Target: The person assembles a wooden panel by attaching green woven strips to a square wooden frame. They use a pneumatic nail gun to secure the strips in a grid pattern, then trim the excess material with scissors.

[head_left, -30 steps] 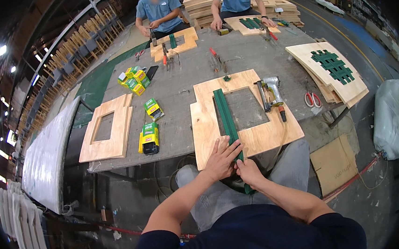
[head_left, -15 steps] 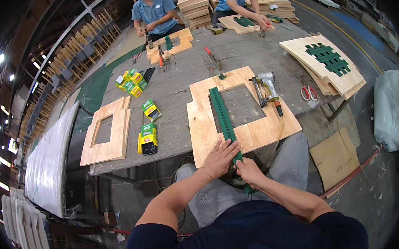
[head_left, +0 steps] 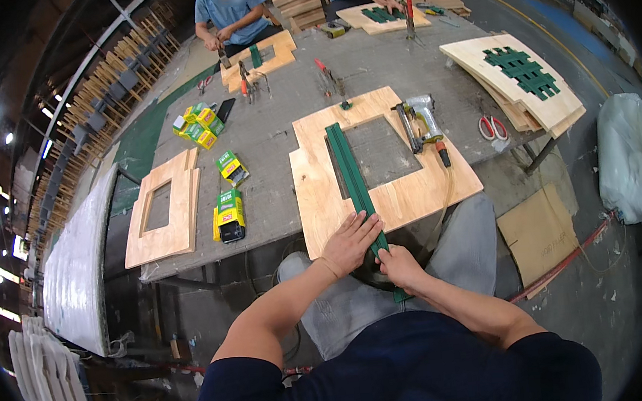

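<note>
A wooden frame board (head_left: 312, 178) with a square opening lies in front of me. Green webbing strips (head_left: 350, 172) run lengthwise over the left part of the opening and past the board's near edge. My left hand (head_left: 353, 242) lies flat across the webbing near that edge, its fingers stretched out. Just beyond the edge, my right hand (head_left: 402, 267) is closed round the webbing, and a loose end hangs below it over my lap. On the board's right side rests a pneumatic stapler (head_left: 422, 125) with its air hose.
Several yellow-green boxes (head_left: 230, 215) and another frame board (head_left: 137, 234) lie at left. Red-handled scissors (head_left: 492, 127) lie near a stack of boards with woven green webbing (head_left: 520, 72). Two people in blue shirts (head_left: 229, 13) work across the table (head_left: 272, 155).
My view has shifted slightly, while my hands keep nearly the same place on the webbing. The far right person's hands have moved left, and a red-handled tool now stands beside their board.
</note>
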Motion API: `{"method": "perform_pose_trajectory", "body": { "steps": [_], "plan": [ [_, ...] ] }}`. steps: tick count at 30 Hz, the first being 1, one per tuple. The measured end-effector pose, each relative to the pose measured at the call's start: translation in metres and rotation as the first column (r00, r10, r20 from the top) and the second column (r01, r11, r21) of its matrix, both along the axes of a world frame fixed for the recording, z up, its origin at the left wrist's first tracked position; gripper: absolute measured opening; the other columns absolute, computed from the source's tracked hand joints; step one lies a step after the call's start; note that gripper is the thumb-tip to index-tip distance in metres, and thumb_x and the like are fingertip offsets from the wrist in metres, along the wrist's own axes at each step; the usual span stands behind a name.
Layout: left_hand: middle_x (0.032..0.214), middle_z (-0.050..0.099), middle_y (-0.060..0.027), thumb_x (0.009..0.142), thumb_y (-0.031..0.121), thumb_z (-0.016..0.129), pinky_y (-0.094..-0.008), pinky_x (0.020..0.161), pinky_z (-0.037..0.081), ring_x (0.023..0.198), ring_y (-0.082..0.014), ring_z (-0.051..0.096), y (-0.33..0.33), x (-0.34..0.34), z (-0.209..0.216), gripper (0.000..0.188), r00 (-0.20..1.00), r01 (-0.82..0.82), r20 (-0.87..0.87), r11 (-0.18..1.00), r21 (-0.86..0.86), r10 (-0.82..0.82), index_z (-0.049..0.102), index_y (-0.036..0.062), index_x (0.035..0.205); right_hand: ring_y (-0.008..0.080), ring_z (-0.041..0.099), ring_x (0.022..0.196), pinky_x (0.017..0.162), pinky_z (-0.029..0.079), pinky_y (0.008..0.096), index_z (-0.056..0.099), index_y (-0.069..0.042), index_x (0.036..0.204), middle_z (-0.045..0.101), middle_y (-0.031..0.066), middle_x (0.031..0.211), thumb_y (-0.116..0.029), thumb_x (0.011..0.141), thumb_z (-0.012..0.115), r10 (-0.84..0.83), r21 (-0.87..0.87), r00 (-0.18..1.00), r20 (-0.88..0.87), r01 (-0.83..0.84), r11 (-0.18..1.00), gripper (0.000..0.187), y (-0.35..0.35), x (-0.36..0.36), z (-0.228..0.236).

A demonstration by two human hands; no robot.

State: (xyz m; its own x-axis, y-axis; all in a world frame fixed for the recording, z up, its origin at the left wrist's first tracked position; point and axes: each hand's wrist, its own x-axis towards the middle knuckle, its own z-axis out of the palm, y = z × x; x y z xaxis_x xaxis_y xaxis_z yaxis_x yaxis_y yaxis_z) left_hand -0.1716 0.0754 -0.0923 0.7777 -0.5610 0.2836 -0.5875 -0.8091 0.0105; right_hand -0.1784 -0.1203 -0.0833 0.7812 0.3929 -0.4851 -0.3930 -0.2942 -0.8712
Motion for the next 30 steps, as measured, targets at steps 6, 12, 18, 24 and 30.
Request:
{"method": "perform_pose_trajectory", "body": {
  "steps": [6,12,18,24,30],
  "plan": [
    [0.160,0.043,-0.0149,0.084,0.013,0.065,-0.0496,0.125,0.028,0.147,-0.0356,0.042,0.003,-0.001,0.004,0.071,0.999,-0.003,-0.053,1.000,-0.020,0.002,0.045,0.0074,0.153,0.0235,0.061,0.066,0.066,0.048,0.0406,0.063,-0.001,0.091,0.062,0.0098,0.070,-0.026,0.109,0.048,0.122,-0.160,0.992,0.022,-0.117,0.980,0.034,0.004,0.011,-0.025],
    [0.150,0.054,-0.0164,0.086,0.013,0.065,-0.0502,0.122,0.033,0.140,-0.0360,0.050,-0.021,-0.029,0.028,0.060,0.978,-0.008,-0.207,0.990,-0.137,-0.021,0.053,0.0012,0.144,0.0419,0.067,0.081,0.074,0.052,0.0455,0.066,-0.001,0.090,0.069,0.0215,0.084,-0.025,0.108,0.049,0.291,-0.206,0.748,0.596,-0.208,0.956,0.035,-0.011,0.030,-0.100],
    [0.143,0.057,-0.0239,0.103,0.032,0.058,-0.0480,0.116,0.038,0.138,-0.0390,0.050,-0.030,-0.072,-0.022,0.052,0.755,-0.548,-0.587,0.773,-0.321,0.291,0.054,-0.0042,0.141,0.0453,0.065,0.086,0.080,0.049,0.0526,0.069,0.001,0.090,0.068,0.0242,0.082,-0.035,0.110,0.040,0.511,-0.321,0.820,0.258,-0.427,0.846,0.051,0.010,0.057,-0.077],
    [0.124,0.063,-0.0314,0.106,0.043,0.052,-0.0457,0.104,0.044,0.120,-0.0455,0.059,-0.041,-0.012,-0.072,0.053,0.588,-0.700,-0.805,0.450,-0.554,-0.077,0.058,-0.0030,0.132,0.0511,0.059,0.116,0.099,0.049,0.0514,0.065,0.004,0.115,0.065,0.0337,0.118,-0.013,0.097,0.050,0.496,-0.279,0.791,0.359,-0.416,0.866,0.029,-0.002,0.066,-0.108],
    [0.139,0.060,-0.0221,0.108,0.046,0.048,-0.0449,0.107,0.045,0.127,-0.0378,0.057,-0.022,0.003,-0.091,0.054,0.737,-0.495,-0.667,0.761,-0.420,0.110,0.055,0.0031,0.141,0.0443,0.062,0.117,0.101,0.049,0.0494,0.069,-0.001,0.114,0.067,0.0297,0.120,-0.014,0.087,0.053,0.644,-0.291,0.741,0.190,-0.583,0.758,0.034,0.003,0.079,-0.121]
  ]
}}
